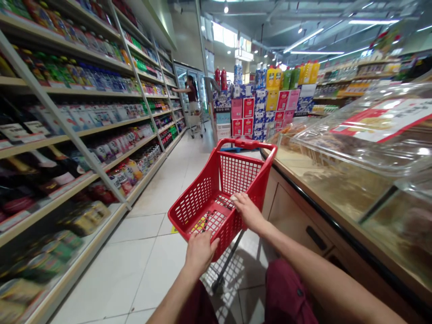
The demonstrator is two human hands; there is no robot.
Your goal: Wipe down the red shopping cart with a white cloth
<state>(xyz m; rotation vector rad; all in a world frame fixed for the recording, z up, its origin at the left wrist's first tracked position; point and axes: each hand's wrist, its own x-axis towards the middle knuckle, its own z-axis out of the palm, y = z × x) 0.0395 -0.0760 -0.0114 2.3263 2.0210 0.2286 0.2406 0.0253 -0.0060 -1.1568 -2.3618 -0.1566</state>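
A red plastic shopping cart [222, 220] with perforated walls stands in front of me, its handle bar at the far end. The lattice floor of its basket shows through. My left hand [200, 249] is closed over the near left part of the rim, fingers curled inward and thumb toward the right. Farther along the right side, my right hand [249, 210] grips the rim with its fingers bent over into the basket. A small whitish spot by its fingertips is too small to make out.
Drink shelves [111, 130] line the left side. Close on the right runs a wooden counter [297, 220] with clear plastic food boxes [354, 148]. Stacked drink cartons [248, 112] stand ahead. A person [192, 92] with another cart [195, 119] reaches toward the far shelf.
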